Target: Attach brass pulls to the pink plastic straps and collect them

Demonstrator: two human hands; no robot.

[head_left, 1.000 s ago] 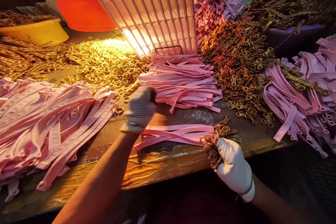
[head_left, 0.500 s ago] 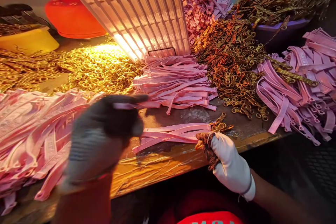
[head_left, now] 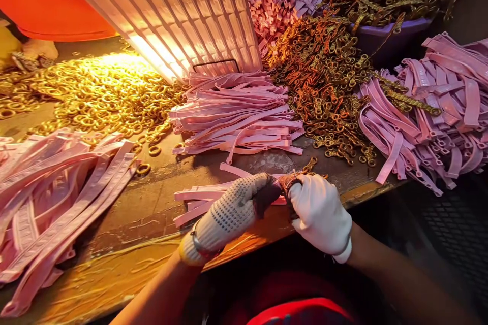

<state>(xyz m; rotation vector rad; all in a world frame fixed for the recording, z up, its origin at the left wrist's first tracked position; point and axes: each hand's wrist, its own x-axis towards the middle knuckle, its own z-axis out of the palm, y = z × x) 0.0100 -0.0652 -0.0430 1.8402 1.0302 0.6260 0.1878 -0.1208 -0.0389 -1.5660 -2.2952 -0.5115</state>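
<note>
Both my hands wear white knit gloves with dark, stained fingertips. My left hand and my right hand meet at the table's front edge, fingers pinched together over the end of a small bundle of pink straps. A short piece of brass chain pokes out just behind the fingertips. What exactly sits between the fingertips is hidden. A neat stack of pink straps lies just beyond the hands.
A pile of gold rings lies at the left, a heap of brass chains at the right. More pink straps are heaped far left, and others far right. A ribbed lamp shade stands behind, an orange tub beyond.
My left hand has swung from the strap stack back across the table and joined my right hand at the small bundle. The view has shifted to the right.
</note>
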